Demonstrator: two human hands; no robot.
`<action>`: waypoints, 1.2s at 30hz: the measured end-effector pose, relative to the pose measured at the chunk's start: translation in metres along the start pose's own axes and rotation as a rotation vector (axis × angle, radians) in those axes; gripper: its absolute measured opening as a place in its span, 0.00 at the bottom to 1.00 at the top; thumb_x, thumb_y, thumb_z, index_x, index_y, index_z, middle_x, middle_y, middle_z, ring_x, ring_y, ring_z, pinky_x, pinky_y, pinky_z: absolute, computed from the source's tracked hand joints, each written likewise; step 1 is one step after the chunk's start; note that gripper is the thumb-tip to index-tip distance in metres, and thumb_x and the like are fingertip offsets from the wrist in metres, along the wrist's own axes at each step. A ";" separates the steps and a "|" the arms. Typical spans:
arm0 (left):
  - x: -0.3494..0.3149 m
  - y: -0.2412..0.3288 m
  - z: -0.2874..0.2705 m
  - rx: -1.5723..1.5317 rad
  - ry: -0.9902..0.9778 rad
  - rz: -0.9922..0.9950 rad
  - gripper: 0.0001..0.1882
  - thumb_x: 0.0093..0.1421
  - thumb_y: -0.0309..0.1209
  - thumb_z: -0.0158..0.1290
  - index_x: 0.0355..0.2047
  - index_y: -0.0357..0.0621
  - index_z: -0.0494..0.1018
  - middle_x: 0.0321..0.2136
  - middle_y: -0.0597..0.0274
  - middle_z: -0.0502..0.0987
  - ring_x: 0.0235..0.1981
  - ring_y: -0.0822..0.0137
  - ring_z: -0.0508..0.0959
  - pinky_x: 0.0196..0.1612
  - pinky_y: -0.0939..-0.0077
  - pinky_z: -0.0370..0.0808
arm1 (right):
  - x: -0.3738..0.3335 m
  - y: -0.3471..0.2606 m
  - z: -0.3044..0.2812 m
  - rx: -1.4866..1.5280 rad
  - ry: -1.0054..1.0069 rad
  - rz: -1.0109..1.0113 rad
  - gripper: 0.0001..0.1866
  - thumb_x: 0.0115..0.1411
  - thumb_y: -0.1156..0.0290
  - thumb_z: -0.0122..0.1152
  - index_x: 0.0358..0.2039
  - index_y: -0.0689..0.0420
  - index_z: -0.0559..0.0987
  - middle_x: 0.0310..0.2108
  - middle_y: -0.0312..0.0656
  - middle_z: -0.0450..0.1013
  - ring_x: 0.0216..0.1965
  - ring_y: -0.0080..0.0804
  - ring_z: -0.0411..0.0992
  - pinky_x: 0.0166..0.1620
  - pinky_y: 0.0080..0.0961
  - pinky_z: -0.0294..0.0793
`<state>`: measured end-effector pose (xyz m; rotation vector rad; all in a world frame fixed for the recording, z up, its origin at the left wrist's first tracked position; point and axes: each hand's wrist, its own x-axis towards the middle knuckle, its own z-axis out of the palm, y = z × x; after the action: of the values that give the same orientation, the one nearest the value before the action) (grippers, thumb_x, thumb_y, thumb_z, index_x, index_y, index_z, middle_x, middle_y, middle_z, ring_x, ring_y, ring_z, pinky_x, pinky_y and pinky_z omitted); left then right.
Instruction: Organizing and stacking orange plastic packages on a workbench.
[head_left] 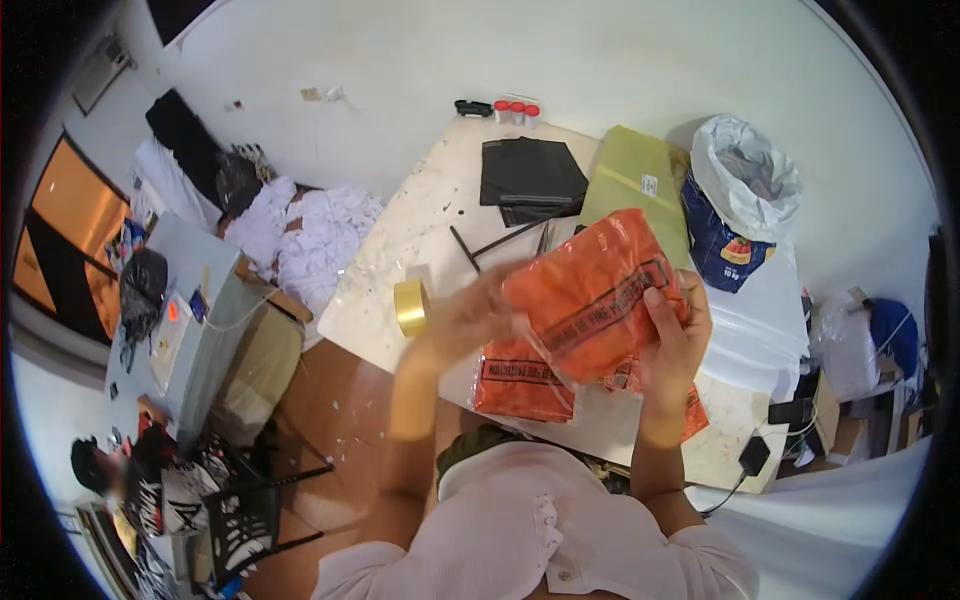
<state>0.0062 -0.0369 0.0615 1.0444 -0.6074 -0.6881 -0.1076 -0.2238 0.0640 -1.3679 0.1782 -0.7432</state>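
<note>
My right hand [680, 330] grips the right edge of an orange plastic packet [590, 285] with black printing, its thumb on the front face. The packet is held up above the table, tilted toward me. My left hand [465, 315] is at the packet's left edge, smeared by motion; whether its fingers grip the packet cannot be made out. Below, a second orange packet [525, 390] lies at the table's near edge, with more orange plastic partly hidden under my right hand. A roll of yellow tape [410, 307] stands just left of my left hand.
On the pale table [390, 245] lie black flat bags [530, 175], a black T-shaped bar [490, 245], a yellow-green package [625, 180] and red-capped containers [517, 110]. A blue-and-white sack [730, 220] stands at the right. Another person [150, 480] sits at a grey desk [195, 320], far left.
</note>
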 end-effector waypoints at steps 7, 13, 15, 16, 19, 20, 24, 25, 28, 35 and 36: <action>-0.024 -0.030 -0.010 -0.005 0.288 -0.096 0.11 0.63 0.29 0.49 0.44 0.36 0.70 0.36 0.65 0.76 0.35 0.78 0.74 0.39 0.84 0.71 | -0.043 0.032 0.001 0.119 -0.085 0.157 0.21 0.57 0.80 0.53 0.51 0.60 0.64 0.46 0.38 0.68 0.44 0.23 0.66 0.50 0.19 0.64; -0.036 -0.034 -0.025 0.304 0.230 -0.223 0.15 0.63 0.29 0.49 0.48 0.35 0.68 0.34 0.64 0.78 0.34 0.77 0.75 0.39 0.84 0.71 | -0.046 0.031 0.014 0.107 0.035 0.172 0.23 0.57 0.82 0.53 0.54 0.60 0.63 0.43 0.36 0.69 0.40 0.19 0.66 0.42 0.15 0.66; -0.040 -0.036 -0.025 0.487 0.251 -0.326 0.18 0.62 0.31 0.50 0.50 0.34 0.67 0.27 0.65 0.77 0.28 0.78 0.75 0.33 0.85 0.71 | -0.046 0.043 -0.002 -0.028 -0.089 0.220 0.20 0.57 0.81 0.53 0.52 0.60 0.66 0.39 0.34 0.69 0.37 0.18 0.66 0.39 0.14 0.66; -0.042 -0.042 -0.027 0.484 0.246 -0.327 0.18 0.62 0.31 0.50 0.50 0.34 0.67 0.27 0.65 0.77 0.28 0.78 0.75 0.33 0.85 0.71 | -0.048 0.047 -0.009 -0.163 -0.213 0.262 0.18 0.57 0.80 0.54 0.49 0.60 0.69 0.35 0.33 0.70 0.34 0.18 0.66 0.36 0.14 0.66; -0.049 -0.067 -0.034 0.683 0.330 -0.175 0.20 0.62 0.32 0.51 0.52 0.35 0.66 0.22 0.67 0.75 0.23 0.78 0.73 0.28 0.85 0.69 | -0.049 0.056 -0.017 -0.324 -0.329 0.403 0.12 0.59 0.79 0.54 0.44 0.59 0.74 0.32 0.30 0.69 0.32 0.14 0.65 0.36 0.13 0.64; -0.051 -0.069 -0.035 0.694 0.359 -0.173 0.21 0.62 0.32 0.51 0.53 0.35 0.65 0.22 0.65 0.75 0.23 0.77 0.73 0.27 0.84 0.69 | -0.052 0.060 -0.017 -0.330 -0.327 0.403 0.12 0.59 0.79 0.54 0.44 0.59 0.74 0.32 0.30 0.69 0.32 0.14 0.65 0.36 0.13 0.64; -0.051 -0.065 -0.030 0.865 0.347 -0.239 0.26 0.61 0.35 0.52 0.56 0.36 0.62 0.20 0.59 0.73 0.22 0.74 0.72 0.27 0.79 0.69 | -0.053 0.064 -0.017 -0.441 -0.341 0.271 0.12 0.59 0.79 0.54 0.45 0.59 0.73 0.25 0.26 0.65 0.26 0.12 0.60 0.30 0.11 0.59; -0.051 -0.062 -0.026 0.867 0.346 -0.235 0.26 0.61 0.35 0.52 0.56 0.36 0.62 0.20 0.59 0.73 0.22 0.74 0.72 0.27 0.79 0.69 | -0.053 0.063 -0.018 -0.461 -0.343 0.266 0.12 0.59 0.79 0.54 0.45 0.59 0.73 0.24 0.26 0.63 0.26 0.13 0.59 0.30 0.11 0.58; -0.054 -0.057 -0.017 0.860 0.340 -0.258 0.28 0.60 0.36 0.54 0.56 0.35 0.61 0.19 0.57 0.73 0.21 0.72 0.72 0.27 0.77 0.69 | -0.052 0.067 -0.021 -0.425 -0.325 0.255 0.12 0.60 0.77 0.54 0.46 0.59 0.72 0.22 0.26 0.61 0.26 0.12 0.58 0.30 0.11 0.58; -0.059 -0.047 -0.005 1.236 0.583 -0.005 0.21 0.63 0.35 0.46 0.52 0.36 0.65 0.39 0.46 0.73 0.36 0.53 0.74 0.40 0.64 0.70 | -0.054 0.034 -0.001 -0.933 -0.147 -0.009 0.14 0.61 0.72 0.53 0.47 0.59 0.72 0.31 0.40 0.69 0.32 0.28 0.67 0.36 0.22 0.67; -0.059 -0.043 -0.003 1.378 0.587 0.108 0.20 0.64 0.34 0.43 0.52 0.36 0.66 0.44 0.45 0.72 0.43 0.48 0.72 0.45 0.61 0.69 | -0.051 0.031 0.003 -0.946 -0.150 -0.113 0.15 0.61 0.71 0.52 0.48 0.59 0.71 0.37 0.44 0.68 0.39 0.36 0.67 0.43 0.27 0.66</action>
<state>-0.0388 -0.0046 0.0139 2.3399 -0.5742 0.2833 -0.1337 -0.1920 0.0208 -2.3398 0.3624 -0.6626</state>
